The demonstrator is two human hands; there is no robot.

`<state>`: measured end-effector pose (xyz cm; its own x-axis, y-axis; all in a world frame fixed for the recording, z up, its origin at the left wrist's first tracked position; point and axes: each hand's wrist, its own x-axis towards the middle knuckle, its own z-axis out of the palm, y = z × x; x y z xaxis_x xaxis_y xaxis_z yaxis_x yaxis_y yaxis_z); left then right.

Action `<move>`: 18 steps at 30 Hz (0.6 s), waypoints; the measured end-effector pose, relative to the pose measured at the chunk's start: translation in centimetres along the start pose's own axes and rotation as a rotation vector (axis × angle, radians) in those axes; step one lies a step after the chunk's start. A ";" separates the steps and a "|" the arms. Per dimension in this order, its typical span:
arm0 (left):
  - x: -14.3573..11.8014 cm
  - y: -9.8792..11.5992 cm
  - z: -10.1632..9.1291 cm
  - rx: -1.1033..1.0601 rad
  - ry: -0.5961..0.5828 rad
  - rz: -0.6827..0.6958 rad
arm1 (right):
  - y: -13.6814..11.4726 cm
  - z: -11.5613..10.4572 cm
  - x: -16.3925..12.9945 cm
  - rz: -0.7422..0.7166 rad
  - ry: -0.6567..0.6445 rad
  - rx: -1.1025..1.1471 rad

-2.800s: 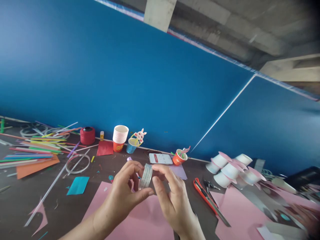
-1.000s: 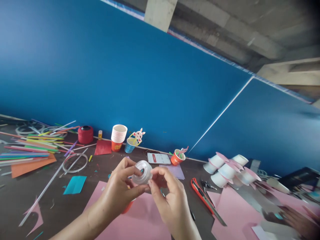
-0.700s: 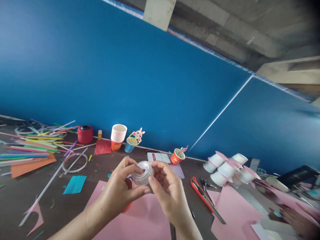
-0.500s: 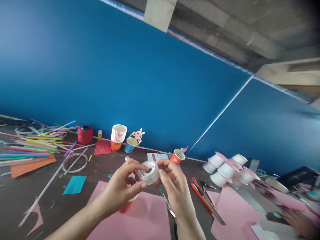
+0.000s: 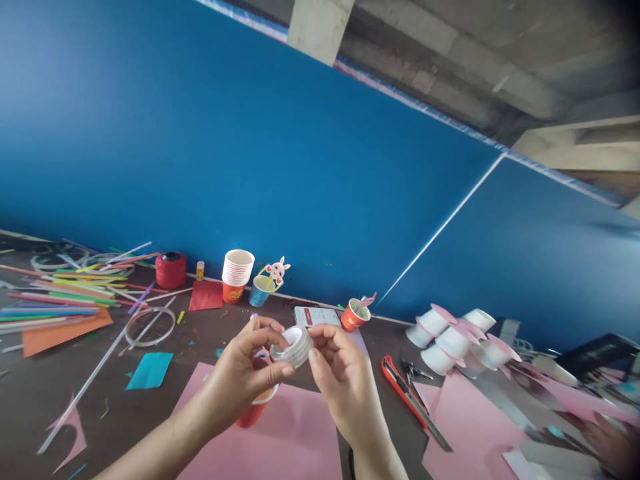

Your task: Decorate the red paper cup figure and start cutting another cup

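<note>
Two hands share one small roll of clear tape (image 5: 292, 346), held in the air above the near middle of the worktop (image 5: 115, 400), over a pink paper sheet (image 5: 295, 440). The left hand (image 5: 240, 380) pinches the roll's rim between thumb and fingers, and the right hand (image 5: 340, 383) closes on its right side with fingertips on the rim, so both are gripping the roll.

It looks light enough for fingertips alone, with a stiff ring-shaped core that should not give under a pinch. The outer band is glossy and probably slick, and any loose end would be sticky, so the flat faces or the rim are the better places to hold.

The roll is whitish and see-through, a short ring with a hollow centre, tilted with its open face up and toward the camera. An orange paper cup (image 5: 255, 408) shows just beneath the left hand; whether that hand also holds it I cannot tell.
</note>
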<state>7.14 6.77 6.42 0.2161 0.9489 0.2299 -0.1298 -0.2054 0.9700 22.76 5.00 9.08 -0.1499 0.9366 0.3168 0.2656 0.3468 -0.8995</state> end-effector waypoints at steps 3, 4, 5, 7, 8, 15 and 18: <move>-0.3 0.5 0.1 0.018 -0.023 -0.016 | -0.2 0.3 -0.3 -0.011 -0.020 -0.022; -0.3 0.7 0.1 0.021 -0.034 -0.014 | -0.3 0.4 -0.3 -0.006 -0.034 -0.019; -0.4 0.8 0.1 0.021 -0.048 -0.012 | -0.3 0.5 -0.4 0.003 -0.047 -0.010; -0.5 0.9 0.1 0.018 -0.089 -0.011 | -0.3 0.6 -0.3 0.024 -0.060 0.017; -0.6 0.9 0.0 0.017 -0.109 -0.016 | -0.3 0.5 -0.2 0.028 -0.051 0.032; -0.4 0.5 -0.1 0.101 -0.063 -0.049 | 0.0 -0.2 0.2 0.003 0.018 0.035; -0.2 0.3 0.0 0.141 -0.049 -0.078 | -0.1 0.0 -0.2 -0.082 0.070 -0.109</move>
<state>7.03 6.48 6.70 0.2678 0.9511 0.1541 0.0259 -0.1670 0.9856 22.81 4.81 9.11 -0.1098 0.9050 0.4111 0.3580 0.4218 -0.8330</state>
